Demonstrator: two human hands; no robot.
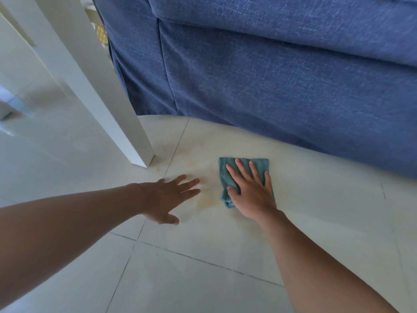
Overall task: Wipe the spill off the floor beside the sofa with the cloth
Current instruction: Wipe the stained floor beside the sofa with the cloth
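Spill (203, 195) pale brown, on the floor (203, 279) between both hands, by the white leg (126, 132) | left hand (167, 199) open and flat, holds nothing | cloth (243, 168) folded, soft, light, likely slides easily on tile; press its middle | right hand (250, 195) spread flat on cloth | blue sofa (282, 75) behind.

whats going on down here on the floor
A person is wiping a spill off the tiled floor in front of a blue sofa. The right hand presses flat on a folded teal cloth. The left hand is spread open beside it, empty. A faint yellowish stain is still visible between the cloth and a white furniture leg.
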